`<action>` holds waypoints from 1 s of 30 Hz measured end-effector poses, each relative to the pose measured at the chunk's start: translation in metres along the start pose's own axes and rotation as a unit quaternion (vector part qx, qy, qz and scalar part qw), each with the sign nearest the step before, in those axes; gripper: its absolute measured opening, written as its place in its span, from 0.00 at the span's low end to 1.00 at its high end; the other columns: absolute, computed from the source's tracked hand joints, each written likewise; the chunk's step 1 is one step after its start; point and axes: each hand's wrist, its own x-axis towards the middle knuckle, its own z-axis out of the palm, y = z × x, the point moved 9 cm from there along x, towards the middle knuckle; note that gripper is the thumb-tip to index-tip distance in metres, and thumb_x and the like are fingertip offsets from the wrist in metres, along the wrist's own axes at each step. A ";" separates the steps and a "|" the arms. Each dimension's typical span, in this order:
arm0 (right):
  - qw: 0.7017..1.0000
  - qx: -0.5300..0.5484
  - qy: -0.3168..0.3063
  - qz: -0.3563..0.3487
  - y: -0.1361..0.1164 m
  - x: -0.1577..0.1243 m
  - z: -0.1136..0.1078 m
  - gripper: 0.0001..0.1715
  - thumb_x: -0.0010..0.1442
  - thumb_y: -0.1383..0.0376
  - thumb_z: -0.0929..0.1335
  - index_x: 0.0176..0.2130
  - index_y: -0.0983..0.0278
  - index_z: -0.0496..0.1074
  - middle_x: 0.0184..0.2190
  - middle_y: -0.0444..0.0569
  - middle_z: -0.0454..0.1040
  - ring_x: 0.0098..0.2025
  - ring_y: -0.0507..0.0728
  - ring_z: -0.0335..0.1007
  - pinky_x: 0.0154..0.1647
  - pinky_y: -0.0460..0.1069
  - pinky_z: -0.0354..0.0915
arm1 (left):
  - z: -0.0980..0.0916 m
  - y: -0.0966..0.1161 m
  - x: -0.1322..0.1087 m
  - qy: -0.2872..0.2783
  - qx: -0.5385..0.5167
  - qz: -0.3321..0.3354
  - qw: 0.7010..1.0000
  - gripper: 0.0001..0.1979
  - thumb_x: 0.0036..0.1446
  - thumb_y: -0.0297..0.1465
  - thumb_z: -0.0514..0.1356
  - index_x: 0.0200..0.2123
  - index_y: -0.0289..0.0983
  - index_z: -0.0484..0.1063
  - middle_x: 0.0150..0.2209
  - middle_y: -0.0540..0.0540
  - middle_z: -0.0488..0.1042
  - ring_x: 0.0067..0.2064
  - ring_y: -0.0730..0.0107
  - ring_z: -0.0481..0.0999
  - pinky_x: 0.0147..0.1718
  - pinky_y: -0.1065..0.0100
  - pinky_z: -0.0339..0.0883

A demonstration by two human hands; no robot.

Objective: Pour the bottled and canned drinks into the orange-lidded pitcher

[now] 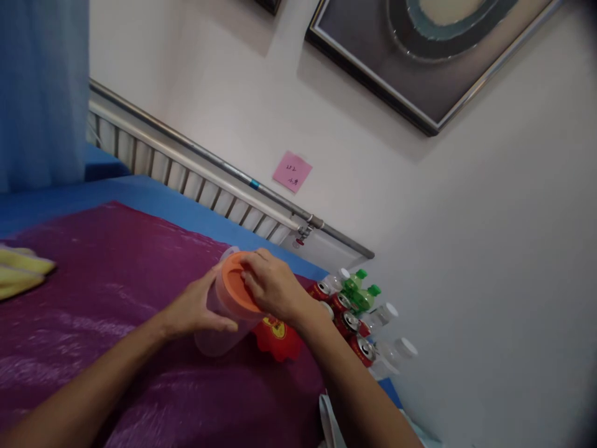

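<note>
A clear plastic jug point(217, 339) with an orange lid point(233, 292) stands on the purple cover point(116, 292) of a table. My left hand point(196, 308) wraps around the jug's side, fingers closed on it. My right hand point(273, 287) lies on top of the orange lid, fingers curled over its edge. A red packet with a yellow mark point(277, 336) lies right behind the jug, partly under my right wrist.
Red drink cans point(347, 320), green-capped bottles point(361, 292) and white-capped clear bottles point(394, 348) cluster at the table's far right end. Yellow cloth point(18, 270) lies at the left edge. A radiator and rail point(224, 186) run along the wall with a pink note point(291, 171).
</note>
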 end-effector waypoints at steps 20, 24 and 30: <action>0.993 0.085 0.084 -0.017 -0.001 -0.010 -0.012 0.07 0.64 0.73 0.63 0.36 0.65 0.69 0.36 0.48 0.69 0.38 0.54 0.64 0.41 0.49 0.61 | -0.002 0.015 -0.005 0.013 0.025 0.029 0.999 0.64 0.32 0.46 0.76 0.68 0.48 0.43 0.70 0.42 0.48 0.70 0.44 0.49 0.70 0.41 0.44; 0.990 0.108 0.087 0.007 0.000 -0.009 -0.011 0.05 0.64 0.72 0.65 0.38 0.64 0.70 0.34 0.47 0.70 0.38 0.54 0.66 0.42 0.49 0.62 | -0.006 0.026 -0.009 -0.027 0.006 0.027 0.999 0.63 0.31 0.47 0.75 0.68 0.47 0.47 0.69 0.44 0.52 0.70 0.45 0.52 0.69 0.47 0.49; 0.988 0.112 0.106 0.011 0.000 -0.013 -0.016 0.08 0.63 0.72 0.65 0.42 0.65 0.72 0.35 0.47 0.71 0.38 0.55 0.67 0.41 0.50 0.64 | -0.021 0.022 -0.014 -0.006 -0.009 -0.012 1.000 0.60 0.31 0.49 0.75 0.67 0.47 0.52 0.66 0.43 0.60 0.67 0.47 0.58 0.68 0.48 0.53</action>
